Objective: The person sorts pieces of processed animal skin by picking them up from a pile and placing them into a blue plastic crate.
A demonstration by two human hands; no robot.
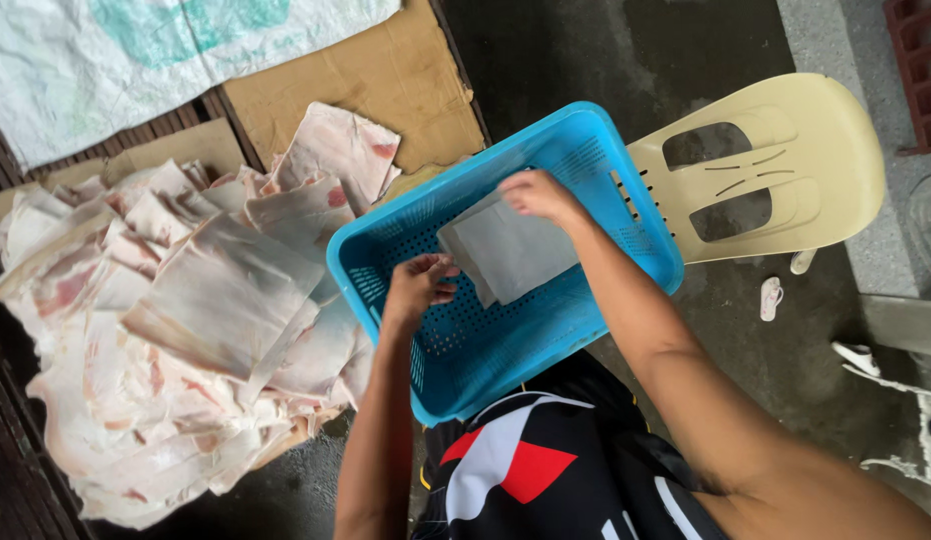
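A blue perforated plastic basket [625,215] rests on my lap, tilted. Inside it lies a pale grey sheet [510,255]. My right hand [537,193] grips the sheet's far top corner. My left hand [417,285] pinches the sheet's near left edge, fingers curled on it. To the left, a big heap of thin pale pink-and-white sheets [175,320] is spread over a dark slatted surface, touching the basket's left side.
A cream plastic chair [785,170] stands right behind the basket. Flattened cardboard [385,75] and a white woven sack [135,55] lie beyond the heap. A sandal [771,297] sits on the wet concrete floor at right. A red crate [915,70] is at the top right corner.
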